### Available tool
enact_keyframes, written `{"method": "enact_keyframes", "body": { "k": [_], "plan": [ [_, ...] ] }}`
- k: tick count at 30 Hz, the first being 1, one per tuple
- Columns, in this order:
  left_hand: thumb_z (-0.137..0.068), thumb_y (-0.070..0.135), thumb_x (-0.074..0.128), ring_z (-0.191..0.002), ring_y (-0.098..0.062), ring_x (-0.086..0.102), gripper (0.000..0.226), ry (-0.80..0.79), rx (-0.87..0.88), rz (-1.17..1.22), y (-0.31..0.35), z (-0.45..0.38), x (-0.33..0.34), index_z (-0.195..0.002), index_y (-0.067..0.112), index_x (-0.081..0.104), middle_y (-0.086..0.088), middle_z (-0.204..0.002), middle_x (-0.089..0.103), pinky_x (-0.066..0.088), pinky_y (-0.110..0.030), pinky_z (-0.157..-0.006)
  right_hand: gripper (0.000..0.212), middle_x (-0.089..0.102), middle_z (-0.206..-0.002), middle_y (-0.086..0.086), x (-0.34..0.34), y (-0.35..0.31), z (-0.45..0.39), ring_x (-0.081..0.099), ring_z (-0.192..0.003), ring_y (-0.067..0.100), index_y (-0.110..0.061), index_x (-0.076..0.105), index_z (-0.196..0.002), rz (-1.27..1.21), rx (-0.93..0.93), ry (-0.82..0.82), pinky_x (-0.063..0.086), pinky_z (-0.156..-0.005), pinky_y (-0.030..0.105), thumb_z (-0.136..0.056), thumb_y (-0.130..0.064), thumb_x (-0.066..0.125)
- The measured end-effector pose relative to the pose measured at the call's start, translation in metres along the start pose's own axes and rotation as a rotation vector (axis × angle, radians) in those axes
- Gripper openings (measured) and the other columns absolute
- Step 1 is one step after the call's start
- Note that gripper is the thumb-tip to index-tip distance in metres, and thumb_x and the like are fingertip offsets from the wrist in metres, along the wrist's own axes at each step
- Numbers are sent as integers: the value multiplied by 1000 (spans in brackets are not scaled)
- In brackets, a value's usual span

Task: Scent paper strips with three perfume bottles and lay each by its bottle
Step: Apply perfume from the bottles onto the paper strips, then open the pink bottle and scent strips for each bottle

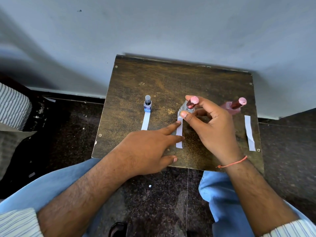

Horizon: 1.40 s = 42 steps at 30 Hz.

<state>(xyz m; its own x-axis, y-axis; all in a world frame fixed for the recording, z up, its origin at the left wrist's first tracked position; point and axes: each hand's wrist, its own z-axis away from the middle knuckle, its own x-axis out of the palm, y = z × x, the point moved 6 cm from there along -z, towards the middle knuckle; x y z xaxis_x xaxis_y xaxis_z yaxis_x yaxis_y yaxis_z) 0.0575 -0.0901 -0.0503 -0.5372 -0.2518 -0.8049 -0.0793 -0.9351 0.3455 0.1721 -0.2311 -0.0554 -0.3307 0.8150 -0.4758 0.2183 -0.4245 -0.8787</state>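
Three perfume bottles stand in a row on a small dark wooden table [171, 79]. The blue bottle [147, 105] is at the left, with a white paper strip [145, 121] lying in front of it. My right hand [212, 124] is shut on the clear middle bottle [187, 108] with a pink cap. My left hand [150, 147] rests its fingertips on the middle paper strip [179, 132], fingers spread. The pink bottle [234, 106] stands at the right, and a third strip [249, 132] lies near the table's right edge.
The table stands against a grey wall [153, 31] on a dark speckled floor [68, 134]. My knees in blue trousers [220, 194] are under the front edge. A striped cloth [13, 105] lies at the far left.
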Motion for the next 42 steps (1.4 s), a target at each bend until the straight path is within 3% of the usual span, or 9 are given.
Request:
{"method": "enact_keyframes", "body": {
  "k": [6,13,16,20,24,27,32,39,42],
  "plan": [
    [-104,64,46,-137,-10,58,65,14,15,10,1,0,-1,-163,52,21,36,-171,-17,61,-43,-93,44,75,-106,-20,3,-1,0,68,-85,-4,-27,76,-134,11,-3,-6,54,-84,13,-92,-21,87],
    [-104,64,46,-137,-11,58,64,36,24,18,0,-1,-1,-162,52,22,35,-172,-15,61,-45,-94,46,76,-105,-19,4,-1,0,72,-89,5,-31,75,-135,10,-8,-15,59,-87,20,-91,-23,87],
    [-105,62,45,-137,-10,58,56,91,30,37,-2,-2,-4,-159,51,32,36,-173,-4,61,-47,-96,51,77,-115,-18,4,-1,0,73,-92,5,-32,72,-138,0,-5,-24,59,-89,20,-91,-23,87],
    [-105,58,44,-131,-8,64,44,233,40,52,-2,-4,-14,-148,51,49,35,-169,24,63,-46,-93,59,77,-125,-15,5,-2,1,76,-97,5,-31,68,-145,0,-23,-30,58,-94,19,-90,-20,88],
    [-106,56,45,-120,0,67,37,361,67,67,3,-6,-23,-137,48,63,31,-143,61,64,-39,-87,60,77,-125,-14,1,-1,3,76,-96,5,-31,68,-144,-11,-12,-29,60,-95,23,-88,-20,90],
    [-105,55,47,-104,-1,70,33,402,54,110,5,-8,-25,-127,47,69,26,-120,72,64,-37,-77,56,78,-121,-16,-4,-1,6,77,-95,9,-32,70,-139,-15,-2,-30,63,-92,31,-89,-19,90],
    [-102,56,51,-75,1,59,30,441,25,217,9,-12,-27,-111,43,75,20,-94,75,60,-34,-66,50,78,-120,-15,-12,0,10,77,-91,13,-34,73,-134,38,-8,-45,65,-87,41,-88,-19,89],
    [-102,52,59,-70,-1,60,23,429,38,268,18,-21,-23,-106,40,78,19,-84,72,52,-27,-63,55,77,-126,-16,-26,8,13,79,-92,2,-27,71,-140,49,9,-29,65,-91,34,-89,-20,89],
    [-101,49,60,-63,4,52,21,443,53,300,23,-26,-22,-101,37,78,22,-75,63,48,-27,-61,50,80,-119,-20,-30,17,14,78,-91,0,-29,75,-135,76,26,-22,65,-92,35,-88,-27,90]
  ]
}}
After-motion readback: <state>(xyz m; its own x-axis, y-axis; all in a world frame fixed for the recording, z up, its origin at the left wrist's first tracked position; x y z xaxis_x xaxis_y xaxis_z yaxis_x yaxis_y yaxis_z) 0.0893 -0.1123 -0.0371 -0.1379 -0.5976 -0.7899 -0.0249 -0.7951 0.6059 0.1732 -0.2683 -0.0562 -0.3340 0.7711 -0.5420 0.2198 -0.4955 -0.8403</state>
